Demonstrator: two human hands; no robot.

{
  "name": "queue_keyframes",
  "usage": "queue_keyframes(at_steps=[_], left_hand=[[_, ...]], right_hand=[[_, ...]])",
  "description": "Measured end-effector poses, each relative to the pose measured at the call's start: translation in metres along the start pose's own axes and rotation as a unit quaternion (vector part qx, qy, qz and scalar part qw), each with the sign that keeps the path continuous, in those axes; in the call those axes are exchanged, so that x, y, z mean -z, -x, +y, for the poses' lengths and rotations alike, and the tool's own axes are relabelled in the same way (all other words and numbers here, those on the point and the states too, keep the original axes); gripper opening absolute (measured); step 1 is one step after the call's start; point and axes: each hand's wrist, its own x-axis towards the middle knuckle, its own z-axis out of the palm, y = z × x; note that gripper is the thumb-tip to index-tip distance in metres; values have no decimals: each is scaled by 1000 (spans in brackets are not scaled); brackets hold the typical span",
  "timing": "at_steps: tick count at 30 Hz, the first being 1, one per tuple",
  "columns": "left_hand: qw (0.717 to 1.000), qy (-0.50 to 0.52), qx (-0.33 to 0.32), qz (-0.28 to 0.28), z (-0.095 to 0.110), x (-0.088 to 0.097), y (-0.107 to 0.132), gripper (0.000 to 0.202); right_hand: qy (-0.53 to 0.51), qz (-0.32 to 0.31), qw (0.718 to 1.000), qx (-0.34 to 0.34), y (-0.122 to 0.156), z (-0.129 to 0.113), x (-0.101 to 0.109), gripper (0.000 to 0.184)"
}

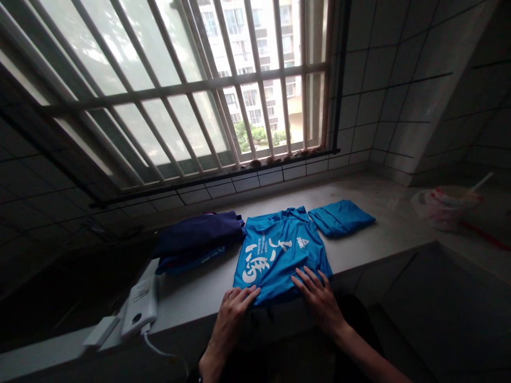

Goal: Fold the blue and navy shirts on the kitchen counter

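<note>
A blue T-shirt with white lettering lies partly folded on the counter, its near edge hanging slightly over the front. My left hand is closed on the shirt's near left corner, fingers bent over the fabric. On the near right part of the shirt rests my right hand, with its fingers spread over the cloth and its thumb hidden. A folded blue garment sits just beyond the shirt on the right. To the left is a stack of dark purple and blue folded clothes.
The pale counter runs below a barred window. At left, a white power bank with a cable stands by a small white box, near a dark sink-like recess. A plastic-bagged bowl is at far right.
</note>
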Motion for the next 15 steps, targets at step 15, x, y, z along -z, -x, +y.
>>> queue_keyframes(at_steps=[15], left_hand=[[984, 8, 161, 71, -30, 78, -128, 29]], right_hand=[[-119, -82, 985, -95, -143, 67, 123, 52]])
